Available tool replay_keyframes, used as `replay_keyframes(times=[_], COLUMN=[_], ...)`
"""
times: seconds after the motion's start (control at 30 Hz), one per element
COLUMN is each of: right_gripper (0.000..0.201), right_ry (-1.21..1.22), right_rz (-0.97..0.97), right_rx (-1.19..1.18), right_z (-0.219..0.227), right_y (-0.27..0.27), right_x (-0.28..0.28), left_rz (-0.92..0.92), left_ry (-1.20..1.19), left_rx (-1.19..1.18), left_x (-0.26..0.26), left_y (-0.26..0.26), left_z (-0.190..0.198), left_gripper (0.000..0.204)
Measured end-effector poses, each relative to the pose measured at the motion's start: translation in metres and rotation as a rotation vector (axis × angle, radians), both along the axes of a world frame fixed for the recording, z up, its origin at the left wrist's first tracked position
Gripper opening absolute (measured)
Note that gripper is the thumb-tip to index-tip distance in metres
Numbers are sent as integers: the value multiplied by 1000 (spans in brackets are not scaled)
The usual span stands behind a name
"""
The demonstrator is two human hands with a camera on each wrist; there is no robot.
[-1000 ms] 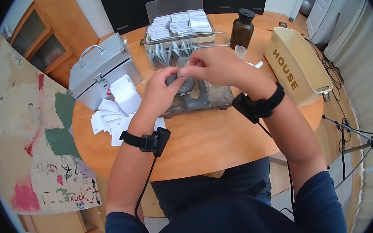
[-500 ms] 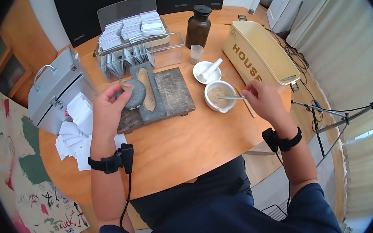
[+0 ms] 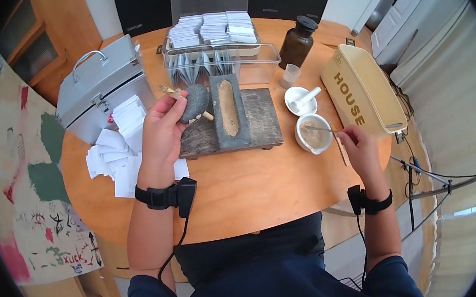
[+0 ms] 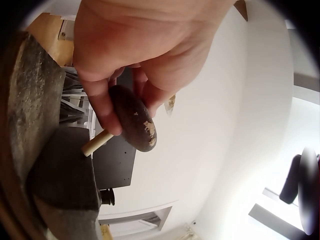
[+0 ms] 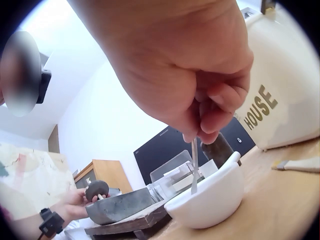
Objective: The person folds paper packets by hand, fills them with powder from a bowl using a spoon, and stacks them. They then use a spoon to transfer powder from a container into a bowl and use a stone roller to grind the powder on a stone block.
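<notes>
My left hand (image 3: 161, 124) grips a round dark stone grinding wheel (image 3: 195, 103) with a short wooden handle (image 4: 97, 143) sticking out of its side. Pale powder clings to the wheel's edge. Beside the wheel lies a grey stone trough (image 3: 239, 114), its groove coated with tan powder (image 3: 228, 109), on a dark wooden stand (image 3: 262, 117). Over to the right, my right hand (image 3: 359, 148) pinches the end of a thin metal spoon (image 5: 195, 170). The spoon's other end dips into a white mortar (image 5: 215, 195) holding tan powder (image 3: 314, 135).
A small white dish (image 3: 291, 98) with a pestle (image 3: 308, 97), a measuring cup (image 3: 290, 76) and a brown bottle (image 3: 296, 42) stand behind the mortar. A brush (image 5: 300, 165) lies beside it. Paper packets (image 3: 126, 122), a metal case (image 3: 106, 87) and a cream bin (image 3: 352, 89) flank the stand.
My right hand has left the wheel, moved right to the mortar and taken hold of the spoon. My left hand keeps the wheel, now turned differently left of the trough. The head view has shifted.
</notes>
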State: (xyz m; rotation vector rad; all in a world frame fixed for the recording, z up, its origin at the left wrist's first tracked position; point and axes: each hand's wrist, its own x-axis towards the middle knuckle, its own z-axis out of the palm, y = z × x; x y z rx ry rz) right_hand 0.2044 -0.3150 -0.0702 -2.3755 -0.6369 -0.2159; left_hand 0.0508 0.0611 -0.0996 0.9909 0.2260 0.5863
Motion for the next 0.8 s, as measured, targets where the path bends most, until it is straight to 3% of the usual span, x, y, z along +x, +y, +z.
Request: replay_keyframes(times=[0.03, 0.1, 0.2, 0.43, 0.5, 0.6, 0.8], right_gripper=[17, 9, 7, 5, 5, 5, 3], right_ry=[-2, -288, -411, -398, -404, -439, -532], right_rz=[8, 94, 137, 140, 224, 353, 472], right_rx=[-5, -88, -133, -96, 66, 119, 81], right_z=[5, 15, 28, 53, 58, 61, 55], right_y=[2, 4, 7, 34, 62, 105, 160], right_x=[-3, -9, -17, -23, -22, -17, 1], left_rz=[-3, -2, 7, 3, 0, 30, 79], left_ry=[-1, -6, -7, 16, 19, 26, 36], left_rx=[-8, -18, -22, -16, -11, -2, -15], left_x=[0, 1, 2, 4, 4, 4, 3], left_y=[0, 1, 1, 1, 1, 1, 2], left_z=[-1, -2, -4, -5, -4, -4, -2], left_gripper=[17, 18, 17, 18, 18, 22, 21])
